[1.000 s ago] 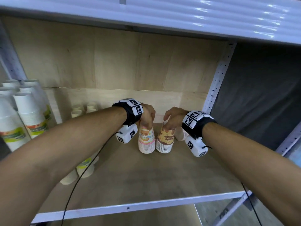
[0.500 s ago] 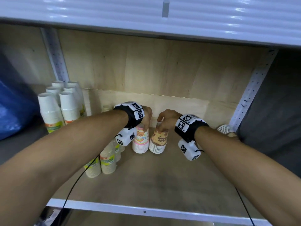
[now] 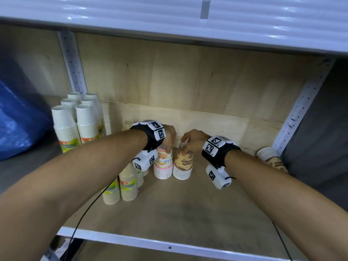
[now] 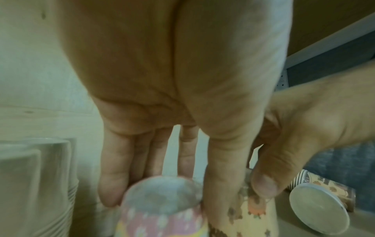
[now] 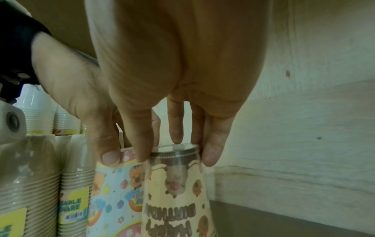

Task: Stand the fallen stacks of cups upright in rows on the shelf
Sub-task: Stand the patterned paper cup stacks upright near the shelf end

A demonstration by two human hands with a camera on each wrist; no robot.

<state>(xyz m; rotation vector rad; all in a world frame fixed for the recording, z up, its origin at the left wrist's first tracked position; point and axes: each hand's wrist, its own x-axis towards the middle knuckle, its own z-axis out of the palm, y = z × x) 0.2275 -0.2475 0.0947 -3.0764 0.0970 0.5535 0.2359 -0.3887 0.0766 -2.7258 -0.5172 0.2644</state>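
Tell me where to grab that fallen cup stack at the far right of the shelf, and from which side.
Probably grip the fallen stack around its printed middle, coming from above with the right hand. It lies on its side near the right post, its closed base towards the standing stacks, so the curved wall is the open face; then tip it rims-down like the brown stack.

Two hands [image 3: 170, 136], one pink stack [image 3: 163, 164], two brown stacks [image 3: 183, 163], six white stacks [image 3: 64, 125].
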